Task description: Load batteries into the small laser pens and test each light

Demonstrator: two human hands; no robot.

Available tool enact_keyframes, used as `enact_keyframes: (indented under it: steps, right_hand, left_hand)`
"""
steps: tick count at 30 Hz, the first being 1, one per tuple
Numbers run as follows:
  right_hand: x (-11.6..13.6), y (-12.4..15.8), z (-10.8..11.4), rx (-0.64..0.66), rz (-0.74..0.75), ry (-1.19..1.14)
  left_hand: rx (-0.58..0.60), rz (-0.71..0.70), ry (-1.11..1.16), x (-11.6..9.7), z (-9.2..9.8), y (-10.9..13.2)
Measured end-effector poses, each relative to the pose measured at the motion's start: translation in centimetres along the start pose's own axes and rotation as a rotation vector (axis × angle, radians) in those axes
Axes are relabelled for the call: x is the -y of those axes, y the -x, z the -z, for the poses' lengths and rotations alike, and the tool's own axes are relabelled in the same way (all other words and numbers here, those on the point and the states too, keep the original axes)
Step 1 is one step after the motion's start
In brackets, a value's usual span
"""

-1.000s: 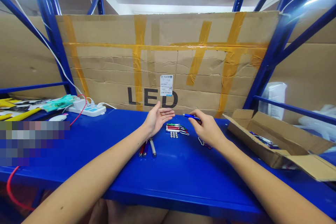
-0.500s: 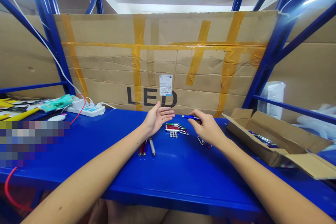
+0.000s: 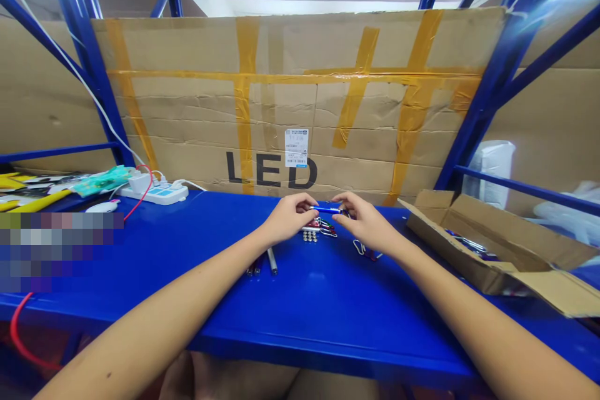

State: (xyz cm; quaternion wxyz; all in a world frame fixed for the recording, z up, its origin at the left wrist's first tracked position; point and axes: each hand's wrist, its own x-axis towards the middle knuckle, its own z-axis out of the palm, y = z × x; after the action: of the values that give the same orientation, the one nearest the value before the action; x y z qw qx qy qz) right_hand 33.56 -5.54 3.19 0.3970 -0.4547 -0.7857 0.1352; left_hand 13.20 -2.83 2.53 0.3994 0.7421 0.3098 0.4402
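Observation:
Both my hands meet over the blue shelf (image 3: 309,300), holding a small blue pen-shaped flashlight (image 3: 325,209) between them. My left hand (image 3: 288,220) pinches its left end and my right hand (image 3: 368,222) pinches its right end. Just below it lie a bundle of red, green and silver flashlights (image 3: 323,225) and a row of small button batteries (image 3: 309,236). Several more pen-shaped lights (image 3: 262,262) lie by my left wrist. A key ring and chain (image 3: 363,251) lie under my right wrist.
A taped cardboard sheet marked LED (image 3: 290,106) stands at the back. An open cardboard box (image 3: 492,244) with more lights sits at the right. A white power strip (image 3: 154,192), red cable (image 3: 140,197), white mouse (image 3: 102,206) and yellow items (image 3: 28,200) lie at the left.
My left hand, open with palm up before, has closed on the left end of the blue flashlight. My right hand brought the flashlight slightly left to meet it.

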Motion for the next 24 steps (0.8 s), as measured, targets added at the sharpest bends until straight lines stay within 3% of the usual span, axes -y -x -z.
enact_keyframes:
  steps: [3, 7, 10, 16, 20, 24]
  right_hand:
    - [-1.0, -0.3, -0.1, -0.023, -0.051, -0.096]
    - [-1.4, -0.4, -0.2, -0.021, -0.054, -0.056]
    - [-1.2, -0.3, -0.3, -0.030, -0.016, 0.006]
    - [-1.7, -1.1, -0.3, 0.052, -0.009, 0.137]
    - [-2.5, -2.7, -0.3, 0.077, 0.068, 0.368]
    - [-3.5, -4.1, -0.9, 0.118, 0.051, 0.447]
  left_hand:
    - [-0.052, 0.012, -0.052, 0.4, 0.2, -0.2]
    - [-0.052, 0.082, 0.134, 0.5, -0.1, -0.4]
    - [-0.066, 0.058, 0.172, 0.4, -0.1, -0.5]
    - [-0.098, 0.043, 0.022, 1.3, 0.8, -1.5]
    - [-0.078, 0.055, -0.065, 3.0, 2.0, -3.1]
    - [-0.106, 0.006, -0.278, 4.9, 2.8, -4.3]
